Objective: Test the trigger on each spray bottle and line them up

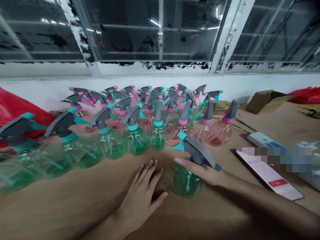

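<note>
Head view — right hand around green bottle

The clear green spray bottle with a grey-and-teal trigger head runs off the left edge. Pixelated blocks cover the far end of the lit phone — what lies beneath can't be told — and the right hand hides its bottle's neck.

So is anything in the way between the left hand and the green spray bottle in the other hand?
Nothing visible. The left hand rests on the wooden tabletop, fingers spread, beside the green spray bottle that the right hand grips. The other spray bottles stand farther back, toward the window.
</note>
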`<state>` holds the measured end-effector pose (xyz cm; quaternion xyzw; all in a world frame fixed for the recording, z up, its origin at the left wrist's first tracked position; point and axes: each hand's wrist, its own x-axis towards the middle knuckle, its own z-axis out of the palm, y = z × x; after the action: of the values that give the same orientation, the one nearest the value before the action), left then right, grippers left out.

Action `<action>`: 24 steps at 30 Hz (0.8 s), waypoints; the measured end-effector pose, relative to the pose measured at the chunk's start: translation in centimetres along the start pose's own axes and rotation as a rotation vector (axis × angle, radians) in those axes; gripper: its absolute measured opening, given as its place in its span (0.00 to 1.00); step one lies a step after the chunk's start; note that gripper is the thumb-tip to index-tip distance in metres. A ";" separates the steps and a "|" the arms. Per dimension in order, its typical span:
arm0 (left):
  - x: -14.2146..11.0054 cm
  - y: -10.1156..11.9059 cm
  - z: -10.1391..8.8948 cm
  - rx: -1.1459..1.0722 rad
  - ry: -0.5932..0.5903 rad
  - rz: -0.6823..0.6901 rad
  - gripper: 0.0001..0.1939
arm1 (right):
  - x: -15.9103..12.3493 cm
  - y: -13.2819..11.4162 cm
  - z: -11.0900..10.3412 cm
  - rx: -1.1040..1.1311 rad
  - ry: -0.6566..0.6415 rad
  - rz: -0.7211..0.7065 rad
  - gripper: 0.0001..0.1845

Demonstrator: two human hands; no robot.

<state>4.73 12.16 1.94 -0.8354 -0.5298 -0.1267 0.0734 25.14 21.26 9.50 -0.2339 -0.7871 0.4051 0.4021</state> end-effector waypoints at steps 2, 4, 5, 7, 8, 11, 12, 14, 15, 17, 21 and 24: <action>0.0 0.0 0.0 0.002 -0.002 -0.001 0.26 | 0.0 0.0 0.0 0.032 -0.012 0.000 0.19; 0.0 0.0 -0.1 0.008 -0.009 0.000 0.26 | 0.0 0.0 0.1 0.077 -0.018 0.000 0.19; 0.0 0.0 -0.1 0.011 -0.012 0.001 0.26 | 0.1 -0.1 0.2 0.093 -0.017 0.008 0.19; 0.1 0.0 -0.1 0.016 -0.019 0.001 0.26 | 0.1 -0.2 0.3 0.098 -0.010 0.029 0.19; 0.1 0.0 -0.1 0.016 -0.023 0.000 0.26 | 0.1 -0.3 0.3 0.094 -0.005 0.043 0.19; 0.1 0.1 -0.1 0.009 -0.022 -0.004 0.26 | 0.1 -0.6 0.3 0.083 -0.003 0.065 0.19; 0.1 0.1 -0.1 0.007 -0.020 -0.004 0.26 | 0.1 -0.6 0.3 0.088 -0.008 0.066 0.19; 0.1 0.1 -0.1 0.006 -0.016 -0.001 0.27 | 0.1 -0.6 0.3 0.103 -0.014 0.064 0.19; 0.1 0.1 -0.2 0.007 -0.020 0.002 0.27 | 0.1 -0.6 0.3 0.106 -0.016 0.063 0.19; 0.1 0.1 -0.2 0.011 -0.026 0.006 0.26 | 0.1 -0.4 0.2 0.110 -0.018 0.062 0.20; 0.2 0.0 -0.1 0.014 -0.026 0.001 0.26 | 0.1 -0.3 0.2 0.079 -0.026 0.050 0.19; 0.1 0.0 0.0 0.014 -0.024 0.005 0.26 | 0.2 -0.2 0.1 -0.017 -0.009 0.019 0.19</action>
<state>4.81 12.25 2.01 -0.8376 -0.5295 -0.1126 0.0734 24.97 21.21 9.74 -0.2431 -0.7899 0.4034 0.3928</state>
